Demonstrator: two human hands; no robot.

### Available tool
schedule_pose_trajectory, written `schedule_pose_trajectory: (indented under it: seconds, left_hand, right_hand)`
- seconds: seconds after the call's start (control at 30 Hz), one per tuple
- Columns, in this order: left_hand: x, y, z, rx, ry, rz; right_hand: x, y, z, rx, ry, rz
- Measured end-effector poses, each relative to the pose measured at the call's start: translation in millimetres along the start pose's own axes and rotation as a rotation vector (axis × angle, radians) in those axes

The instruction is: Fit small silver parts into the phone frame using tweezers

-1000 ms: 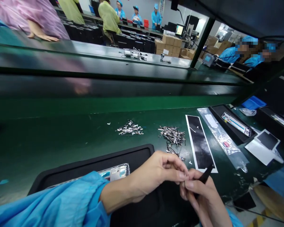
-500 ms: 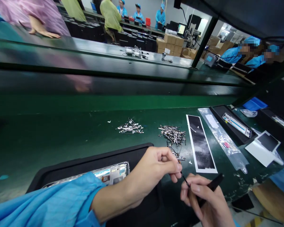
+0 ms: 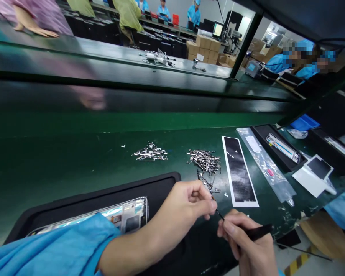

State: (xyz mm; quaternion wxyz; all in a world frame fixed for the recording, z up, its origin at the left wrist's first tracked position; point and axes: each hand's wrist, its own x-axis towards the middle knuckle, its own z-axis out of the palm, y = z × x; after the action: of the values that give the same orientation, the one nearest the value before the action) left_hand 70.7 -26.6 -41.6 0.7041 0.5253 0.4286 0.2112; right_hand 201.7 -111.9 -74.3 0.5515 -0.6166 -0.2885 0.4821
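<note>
Green mat (image 3: 74, 161) lies beneath both hands in the head view. My left hand (image 3: 189, 203) is raised above it, with the thumb and forefinger (image 3: 209, 205) almost closed in a pinch. A small item may be held there, but it is too small to identify. My right hand (image 3: 247, 245) grips black tweezers (image 3: 257, 232) like a pen, fingers closed around the shaft, a hold that appears chosen for fine control. The tweezer tip (image 3: 220, 214) angles up and left, reaching the left fingertips, so that both hands meet at one point. I cannot tell whether the tip has hold of anything. Left of my fingers, a phone frame (image 3: 126, 216) sits in a black tray (image 3: 103, 193), partly under my sleeve (image 3: 60, 241). Just beyond the fingers lies a heap of metal parts (image 3: 204, 161), placed within short reach; a smaller heap (image 3: 151, 152) lies farther left. Beyond and right of the fingers are a black strip (image 3: 238, 170) and a clear bag (image 3: 263, 163).
</note>
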Motion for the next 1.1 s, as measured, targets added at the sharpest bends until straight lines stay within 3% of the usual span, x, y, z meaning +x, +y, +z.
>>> schedule_pose_trajectory:
  seconds: [0.1, 0.17, 0.23, 0.37, 0.53, 0.6, 0.7, 0.83, 1.1]
  left_hand:
    - [1.6, -9.3, 1.9, 0.422, 0.003, 0.305]
    - [3.2, -16.6, 4.8, 0.704, -0.095, 0.543]
    - [5.7, -22.5, 9.8, 0.885, -0.235, 0.645]
    - [15.1, -22.6, 24.1, 0.980, -0.395, 0.554]
    - [43.1, -11.9, 43.7, 1.022, -0.384, 0.406]
    - [56.5, -15.9, 50.2, 1.074, -0.368, 0.456]
    - [70.2, -32.6, 55.0, 1.177, -0.387, 0.657]
    - [70.2, -52.9, 51.7, 1.358, -0.502, 0.903]
    - [65.0, -50.0, 48.8, 1.476, -0.546, 0.962]
  right_hand:
    - [2.2, 7.3, -13.8, -0.211, -0.078, -0.228]
    - [1.7, 12.5, -22.5, -0.344, -0.165, -0.325]
    - [-0.4, 17.1, -28.1, -0.399, -0.197, -0.340]
    - [-4.8, 20.1, -37.5, -0.405, -0.129, -0.298]
    - [-0.8, 13.4, -70.2, -0.467, 0.227, -0.411]
    - [3.4, 13.0, -85.0, -0.503, 0.342, -0.458]
    - [10.2, 16.9, -97.9, -0.568, 0.501, -0.408]
    - [18.4, 25.1, -99.0, -0.539, 0.478, -0.293]
    - [27.9, 35.5, -92.2, -0.503, 0.579, -0.193]
